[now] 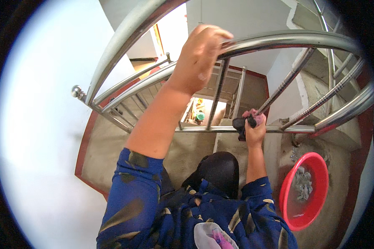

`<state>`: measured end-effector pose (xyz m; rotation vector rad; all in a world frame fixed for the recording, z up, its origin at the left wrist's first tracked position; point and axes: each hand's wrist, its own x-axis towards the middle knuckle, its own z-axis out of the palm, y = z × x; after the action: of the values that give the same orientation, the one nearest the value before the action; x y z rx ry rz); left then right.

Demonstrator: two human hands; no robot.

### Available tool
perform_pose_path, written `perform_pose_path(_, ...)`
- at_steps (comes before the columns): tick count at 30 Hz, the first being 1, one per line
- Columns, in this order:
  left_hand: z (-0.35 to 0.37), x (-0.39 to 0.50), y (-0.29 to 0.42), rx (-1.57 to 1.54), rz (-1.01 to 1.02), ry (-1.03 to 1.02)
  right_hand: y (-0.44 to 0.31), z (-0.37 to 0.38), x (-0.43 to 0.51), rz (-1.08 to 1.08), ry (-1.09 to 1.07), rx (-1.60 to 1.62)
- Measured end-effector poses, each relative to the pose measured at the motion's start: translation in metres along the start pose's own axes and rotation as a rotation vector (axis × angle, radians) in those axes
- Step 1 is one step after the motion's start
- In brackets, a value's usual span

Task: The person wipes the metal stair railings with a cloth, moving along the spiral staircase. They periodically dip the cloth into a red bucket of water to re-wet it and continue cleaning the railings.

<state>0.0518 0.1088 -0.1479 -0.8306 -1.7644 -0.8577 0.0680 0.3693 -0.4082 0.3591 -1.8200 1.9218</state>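
Note:
A stainless steel handrail (277, 39) curves across the upper view, and my left hand (199, 56) grips it with the fingers curled over the top. Lower down and to the right, my right hand (256, 130) is closed around a bunched pink and black cloth (255, 118). That cloth is pressed at the lower end of a slanting steel baluster (286, 81), just above the bottom rail (193, 129). A dark part of the cloth hangs to the left of the hand. My right fingers are partly hidden by the cloth.
A red plastic basin (322, 193) with cloudy water and a grey wet cloth (304, 183) stands on the concrete floor at right. Concrete stairs (318, 84) rise beyond the railing. A white wall (40, 124) bounds the left. Below, through the balusters, a green object (200, 116) shows.

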Motion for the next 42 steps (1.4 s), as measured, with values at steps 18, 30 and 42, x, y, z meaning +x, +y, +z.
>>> perform_pose_path(18,-0.074,-0.116,-0.079,0.441,-0.856,-0.092,-0.258,0.076,0.150,-1.130,0.310,-0.877)
perform_pose_path(30,-0.086,-0.111,-0.070,0.111,-0.864,-0.128,-0.193,0.213,0.069,-1.064,-0.443,-0.788)
perform_pose_path(42,-0.077,-0.121,-0.079,0.406,-0.799,-0.081,-0.299,0.083,0.155,-0.875,0.228,-1.201)
